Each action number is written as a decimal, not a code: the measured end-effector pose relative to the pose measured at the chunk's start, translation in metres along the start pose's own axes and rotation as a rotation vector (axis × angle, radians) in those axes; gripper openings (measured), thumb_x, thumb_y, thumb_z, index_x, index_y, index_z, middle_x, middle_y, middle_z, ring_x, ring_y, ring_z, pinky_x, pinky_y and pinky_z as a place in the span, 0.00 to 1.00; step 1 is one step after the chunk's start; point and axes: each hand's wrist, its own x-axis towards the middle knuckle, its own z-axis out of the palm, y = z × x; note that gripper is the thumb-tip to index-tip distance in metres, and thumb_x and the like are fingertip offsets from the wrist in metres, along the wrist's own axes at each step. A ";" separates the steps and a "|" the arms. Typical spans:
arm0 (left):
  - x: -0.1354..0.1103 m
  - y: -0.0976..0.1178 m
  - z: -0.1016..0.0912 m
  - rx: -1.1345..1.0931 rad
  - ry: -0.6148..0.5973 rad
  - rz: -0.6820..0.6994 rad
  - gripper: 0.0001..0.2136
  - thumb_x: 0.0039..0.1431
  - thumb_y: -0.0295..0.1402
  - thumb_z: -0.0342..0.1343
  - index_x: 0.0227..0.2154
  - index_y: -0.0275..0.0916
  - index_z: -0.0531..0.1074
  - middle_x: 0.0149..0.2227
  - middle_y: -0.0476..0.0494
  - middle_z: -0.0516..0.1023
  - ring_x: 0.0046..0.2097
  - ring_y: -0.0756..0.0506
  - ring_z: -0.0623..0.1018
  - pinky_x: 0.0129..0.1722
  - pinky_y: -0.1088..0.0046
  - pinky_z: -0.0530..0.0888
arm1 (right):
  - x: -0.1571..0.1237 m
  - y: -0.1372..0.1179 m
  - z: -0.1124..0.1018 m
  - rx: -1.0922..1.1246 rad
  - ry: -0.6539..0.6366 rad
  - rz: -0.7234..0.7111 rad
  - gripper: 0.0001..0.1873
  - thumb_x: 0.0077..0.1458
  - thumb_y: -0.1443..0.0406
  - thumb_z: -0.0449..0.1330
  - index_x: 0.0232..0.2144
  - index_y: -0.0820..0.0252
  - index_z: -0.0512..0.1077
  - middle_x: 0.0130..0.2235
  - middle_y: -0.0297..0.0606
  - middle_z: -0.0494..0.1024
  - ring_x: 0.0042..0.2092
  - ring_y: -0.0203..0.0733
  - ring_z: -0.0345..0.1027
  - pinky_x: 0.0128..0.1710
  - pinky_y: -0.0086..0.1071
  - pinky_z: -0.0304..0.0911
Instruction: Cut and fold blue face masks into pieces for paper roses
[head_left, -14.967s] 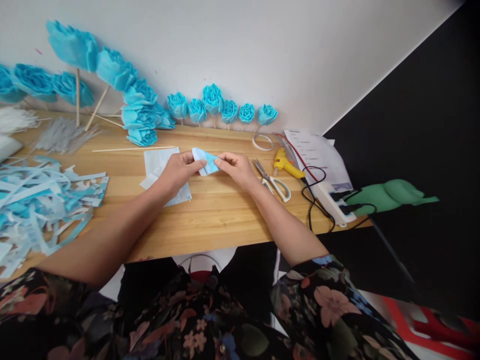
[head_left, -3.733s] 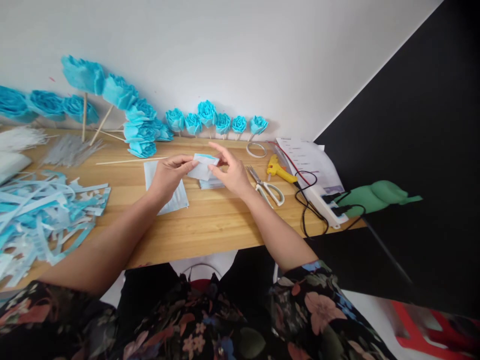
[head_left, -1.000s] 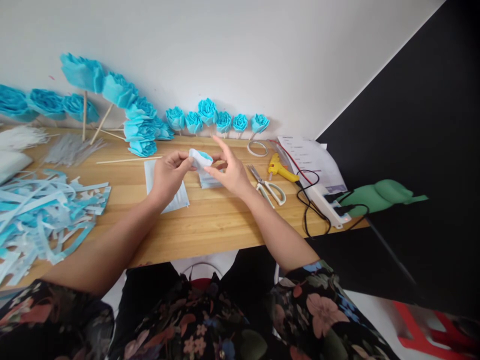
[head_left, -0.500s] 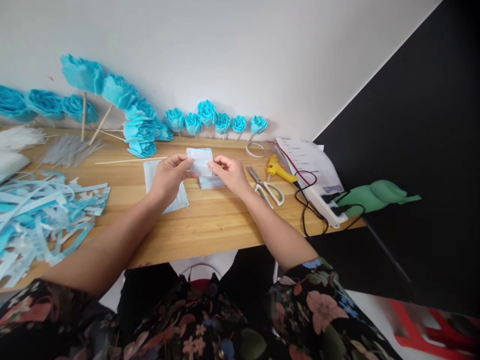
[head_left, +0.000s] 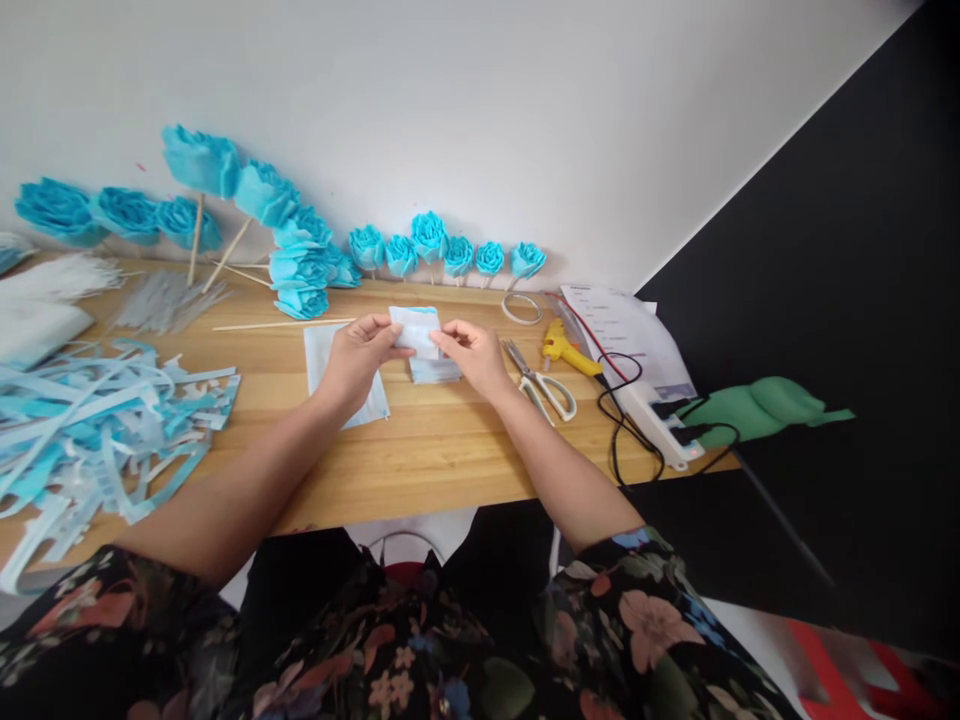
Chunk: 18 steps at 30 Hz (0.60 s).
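Note:
Between my two hands is a small folded piece of white and pale blue fabric [head_left: 416, 330], raised above the table. My left hand [head_left: 365, 358] pinches its left edge between thumb and fingers. On the other side, my right hand [head_left: 474, 352] grips its right edge the same way. Just beneath lies a stack of similar pale pieces [head_left: 436, 371], partly covered by the held one. A larger pale blue sheet [head_left: 321, 352] rests under my left hand and wrist, which hide part of it. Scissors [head_left: 541, 381] with white handles lie right of my right hand.
Blue fabric flowers [head_left: 430, 236] on sticks lean along the wall. Cut strips [head_left: 97, 420] are heaped at the left. A thin stick [head_left: 277, 325], a tape ring [head_left: 521, 309], a yellow glue gun [head_left: 570, 348], papers [head_left: 637, 345] and a power strip [head_left: 660, 425] with cords occupy the table [head_left: 442, 460].
The whole view has shifted, so everything appears slightly farther right and lower. Both hands keep the same hold on the folded fabric piece.

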 end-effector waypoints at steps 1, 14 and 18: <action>0.000 0.000 0.000 -0.016 0.001 -0.004 0.17 0.42 0.41 0.73 0.31 0.37 0.76 0.33 0.48 0.80 0.33 0.49 0.80 0.38 0.67 0.83 | 0.000 0.001 0.000 0.002 0.000 0.004 0.18 0.52 0.50 0.63 0.26 0.59 0.73 0.25 0.32 0.73 0.29 0.35 0.65 0.30 0.28 0.59; -0.003 0.005 0.002 0.117 -0.041 -0.007 0.20 0.45 0.42 0.70 0.39 0.36 0.78 0.34 0.44 0.83 0.32 0.45 0.82 0.34 0.66 0.82 | 0.000 -0.003 -0.001 0.159 -0.085 0.085 0.20 0.49 0.49 0.65 0.33 0.60 0.75 0.30 0.32 0.76 0.32 0.35 0.66 0.33 0.28 0.62; -0.006 0.006 0.004 0.189 -0.063 -0.008 0.20 0.45 0.43 0.71 0.39 0.37 0.77 0.31 0.46 0.83 0.29 0.45 0.82 0.30 0.69 0.80 | 0.000 0.000 -0.001 0.131 -0.081 0.067 0.21 0.51 0.47 0.63 0.27 0.60 0.72 0.27 0.32 0.71 0.31 0.35 0.62 0.32 0.28 0.58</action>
